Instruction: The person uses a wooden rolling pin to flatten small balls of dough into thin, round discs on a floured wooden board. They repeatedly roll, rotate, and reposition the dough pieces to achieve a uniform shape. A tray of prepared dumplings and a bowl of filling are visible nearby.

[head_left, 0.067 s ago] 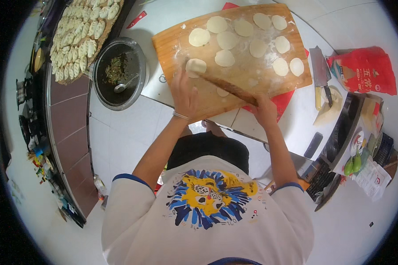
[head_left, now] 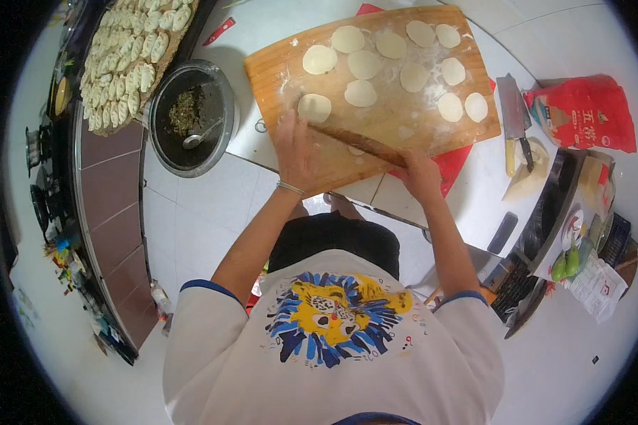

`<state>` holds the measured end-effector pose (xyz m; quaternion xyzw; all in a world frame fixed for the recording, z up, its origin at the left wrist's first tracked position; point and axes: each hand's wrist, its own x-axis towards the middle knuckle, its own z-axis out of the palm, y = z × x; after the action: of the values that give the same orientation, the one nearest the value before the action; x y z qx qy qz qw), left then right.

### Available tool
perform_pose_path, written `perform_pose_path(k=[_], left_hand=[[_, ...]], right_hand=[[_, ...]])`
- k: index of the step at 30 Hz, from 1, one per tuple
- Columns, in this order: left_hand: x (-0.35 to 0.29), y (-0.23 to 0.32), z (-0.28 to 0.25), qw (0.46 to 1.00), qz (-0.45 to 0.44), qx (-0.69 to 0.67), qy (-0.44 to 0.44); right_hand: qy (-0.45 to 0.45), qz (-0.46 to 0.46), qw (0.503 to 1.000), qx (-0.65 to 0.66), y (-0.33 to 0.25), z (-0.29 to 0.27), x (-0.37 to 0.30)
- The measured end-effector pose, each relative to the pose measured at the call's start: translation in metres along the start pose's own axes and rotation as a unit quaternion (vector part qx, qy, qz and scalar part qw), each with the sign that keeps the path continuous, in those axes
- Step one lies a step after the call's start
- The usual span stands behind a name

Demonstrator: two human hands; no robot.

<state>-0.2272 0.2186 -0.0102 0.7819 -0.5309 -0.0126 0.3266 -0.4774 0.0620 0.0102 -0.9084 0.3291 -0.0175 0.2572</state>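
A wooden rolling pin (head_left: 358, 142) lies slantwise low over a floured wooden board (head_left: 397, 113). My right hand (head_left: 420, 175) is closed around its near right end. My left hand (head_left: 295, 151) is by the pin's other end, fingers stretched forward over the board's left edge; whether it touches the pin I cannot tell. Just beyond those fingers is a round dough wrapper (head_left: 314, 108). Partly hidden beneath the pin sits a small piece of dough (head_left: 356, 151). Several more flat wrappers (head_left: 364, 64) are spread over the far and right parts of the board.
Left of the board stands a dark bowl (head_left: 223, 134) of chopped filling with a spoon (head_left: 193, 142) in it. Beyond it, a tray holds rows of dumplings (head_left: 131, 64). On the right lie a cleaver (head_left: 512, 106), a smaller knife (head_left: 526, 154) and a red bag (head_left: 588, 113).
The rolling pin has shifted slightly left and toward me, its far end now closer to my left hand. My right hand has moved a little left with it.
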Motion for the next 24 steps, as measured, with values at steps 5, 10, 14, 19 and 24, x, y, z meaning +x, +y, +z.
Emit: perform_pose_path(k=[5,10,14,19,24], left_hand=[[0.017,-0.006,0.018,0.982,0.008,0.084,-0.167],[-0.008,0.002,0.013,0.984,0.020,0.065,-0.163],[-0.020,0.002,0.005,0.979,-0.034,0.084,-0.185],[0.035,-0.005,0.019,0.980,-0.036,0.117,-0.156],[-0.038,0.016,-0.004,0.976,-0.032,0.062,-0.207]], right_hand=[[-0.056,-0.056,0.984,-0.161,-0.019,0.014,0.045],[0.074,-0.026,0.981,-0.179,-0.016,0.019,0.033],[0.070,-0.030,0.992,-0.102,-0.028,0.028,0.034],[0.098,-0.006,0.976,-0.192,-0.011,0.030,0.075],[0.050,-0.043,0.985,-0.158,-0.013,0.032,0.020]])
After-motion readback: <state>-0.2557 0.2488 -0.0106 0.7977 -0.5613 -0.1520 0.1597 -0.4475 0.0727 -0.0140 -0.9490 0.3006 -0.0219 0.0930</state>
